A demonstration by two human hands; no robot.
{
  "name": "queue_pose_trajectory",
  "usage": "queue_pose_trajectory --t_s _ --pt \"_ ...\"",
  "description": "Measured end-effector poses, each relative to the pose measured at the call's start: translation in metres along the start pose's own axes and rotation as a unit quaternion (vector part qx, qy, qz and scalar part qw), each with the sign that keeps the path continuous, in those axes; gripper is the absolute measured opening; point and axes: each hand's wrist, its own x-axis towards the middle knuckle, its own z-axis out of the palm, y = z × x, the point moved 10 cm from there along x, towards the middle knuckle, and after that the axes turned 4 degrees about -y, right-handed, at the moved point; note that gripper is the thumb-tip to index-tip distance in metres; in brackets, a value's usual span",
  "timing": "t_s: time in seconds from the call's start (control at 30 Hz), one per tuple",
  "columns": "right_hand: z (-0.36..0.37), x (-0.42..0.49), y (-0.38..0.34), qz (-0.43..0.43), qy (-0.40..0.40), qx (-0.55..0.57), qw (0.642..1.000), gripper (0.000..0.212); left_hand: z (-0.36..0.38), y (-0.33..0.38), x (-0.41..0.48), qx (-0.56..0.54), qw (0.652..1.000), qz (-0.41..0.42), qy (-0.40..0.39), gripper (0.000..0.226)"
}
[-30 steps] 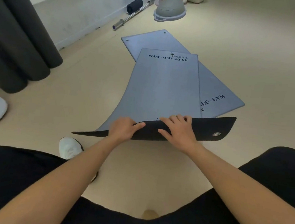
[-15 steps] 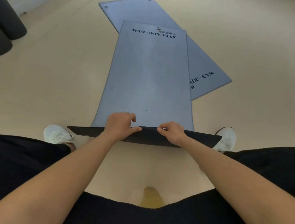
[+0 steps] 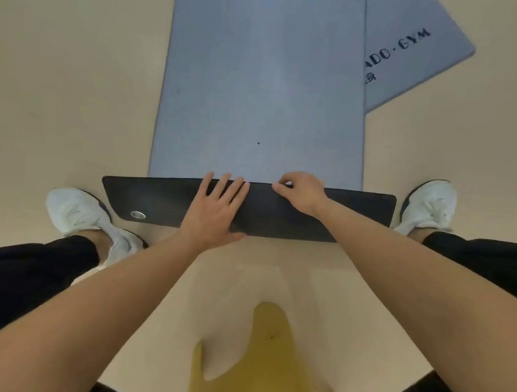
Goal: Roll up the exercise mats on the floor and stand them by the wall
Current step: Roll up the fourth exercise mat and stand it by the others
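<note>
Pressing flat, left hand has fingers spread on the grey mat's folded matte-black underside; right hand pinches that fold's soft edge

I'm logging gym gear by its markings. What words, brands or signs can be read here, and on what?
"ADO · GYM": printed on the lower grey mat, the first letters hidden by the top mat.
Small characters below that print: cut off, unreadable.
Top mat, its folded black underside and metal eyelet: no text visible.
</note>
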Motion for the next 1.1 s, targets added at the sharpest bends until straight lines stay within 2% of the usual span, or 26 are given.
queue_pose_trajectory --t_s 0.1,0.2,0.27,0.37,0.43,0.57,0.7,0.87,1.0,1.1 --pt "0.001 0.008 -0.002 -0.02 0.038 -0.056 0.998 0.043 0.03 -0.007 0.013 -0.019 0.998 -0.025 -0.056 0.116" --pt "0.01 -0.005 -0.019 -0.108 0.106 -0.188 0.97 0.055 0.059 -0.005 0.023 -0.068 0.994 0.003 -0.088 0.115" --pt "0.036 -0.017 -0.017 -0.137 0.085 -0.258 0.953 0.07 0.071 -0.007 0.025 -0.107 0.99 0.011 -0.093 0.114" --pt "0.077 -0.022 0.011 -0.101 -0.008 -0.33 0.938 0.098 0.077 -0.008 0.032 -0.153 0.982 0.011 -0.107 0.108" --pt "0.088 -0.025 0.025 -0.086 -0.024 -0.343 0.935 0.104 0.08 -0.003 0.035 -0.162 0.978 0.016 -0.13 0.095" --pt "0.092 -0.034 0.029 -0.102 0.003 -0.331 0.938 0.096 0.087 0.003 0.029 -0.214 0.958 0.008 -0.19 0.067" --pt "0.108 -0.046 0.036 -0.091 -0.058 -0.294 0.95 0.083 0.097 0.015 0.014 -0.219 0.945 -0.003 -0.242 0.046" --pt "0.106 -0.062 0.054 -0.08 -0.122 -0.197 0.969 0.066 0.101 0.045 0.001 -0.258 0.924 0.018 -0.28 0.051" --pt "0.095 -0.059 0.055 -0.076 -0.131 -0.173 0.973 0.064 0.083 0.037 0.004 -0.223 0.951 0.001 -0.214 0.059" --pt "0.089 -0.047 0.05 -0.086 -0.123 -0.181 0.972 0.071 0.075 0.028 0.001 -0.161 0.977 -0.034 -0.135 0.066"
